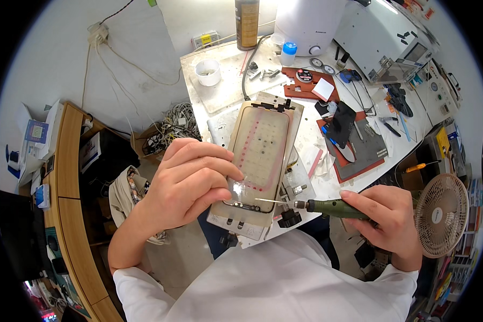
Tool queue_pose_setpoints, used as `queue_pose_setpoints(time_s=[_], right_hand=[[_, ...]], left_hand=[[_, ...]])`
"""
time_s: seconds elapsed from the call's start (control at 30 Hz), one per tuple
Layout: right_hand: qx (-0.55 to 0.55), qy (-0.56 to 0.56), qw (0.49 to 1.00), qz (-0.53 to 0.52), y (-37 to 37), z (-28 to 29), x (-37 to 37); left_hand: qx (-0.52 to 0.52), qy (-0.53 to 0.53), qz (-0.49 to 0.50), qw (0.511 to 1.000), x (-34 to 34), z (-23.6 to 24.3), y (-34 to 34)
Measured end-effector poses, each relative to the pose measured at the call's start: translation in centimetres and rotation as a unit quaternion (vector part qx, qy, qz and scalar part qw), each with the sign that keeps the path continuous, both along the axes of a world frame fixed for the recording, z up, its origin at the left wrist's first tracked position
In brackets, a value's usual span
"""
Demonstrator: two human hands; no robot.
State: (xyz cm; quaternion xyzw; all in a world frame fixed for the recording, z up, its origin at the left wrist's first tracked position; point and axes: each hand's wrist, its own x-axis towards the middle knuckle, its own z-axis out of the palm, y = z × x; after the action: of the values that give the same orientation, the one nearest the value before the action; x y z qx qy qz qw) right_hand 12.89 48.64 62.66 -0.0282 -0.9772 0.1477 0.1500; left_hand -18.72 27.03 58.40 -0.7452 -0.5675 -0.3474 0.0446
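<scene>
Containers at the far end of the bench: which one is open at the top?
The small white cup is open, standing alone at the left. The brown spray can and the blue-capped bottle are both capped.

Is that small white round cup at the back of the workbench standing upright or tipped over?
Upright. The small white round cup stands on its base on the pale workbench, with its open mouth facing up.
</scene>
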Motion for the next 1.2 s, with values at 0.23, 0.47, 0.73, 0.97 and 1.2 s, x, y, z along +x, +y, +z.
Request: queue_pose_setpoints(time_s=[0.23, 0.47, 0.73, 0.97, 1.2], right_hand=[[-0.005, -0.004, 1.0, 0.002, -0.1, 0.0, 0.2], [0.001, 0.008, 0.999, -0.031, -0.4, 0.1, -0.4], [0.024, 0.007, 0.999, -0.037, -0.8, 0.4, -2.2], [0.029, 0.008, 0.999, -0.016, -1.4, 0.5, -2.2], [0.031, 0.005, 0.999, -0.008, -1.7, 0.3, -2.1]], left_hand=[[-0.003, -0.015, 0.02, 1.0, 0.3, -0.4, 0.0], [-0.018, -0.043, 0.01, 0.999, 0.0, -0.3, 0.1], [-0.022, -0.071, 0.044, 0.996, -0.3, -0.3, 0.4], [-0.023, -0.039, 0.046, 0.998, -0.3, 0.0, 0.5], [-0.016, -0.032, 0.048, 0.998, -0.2, 0.0, 0.5]])
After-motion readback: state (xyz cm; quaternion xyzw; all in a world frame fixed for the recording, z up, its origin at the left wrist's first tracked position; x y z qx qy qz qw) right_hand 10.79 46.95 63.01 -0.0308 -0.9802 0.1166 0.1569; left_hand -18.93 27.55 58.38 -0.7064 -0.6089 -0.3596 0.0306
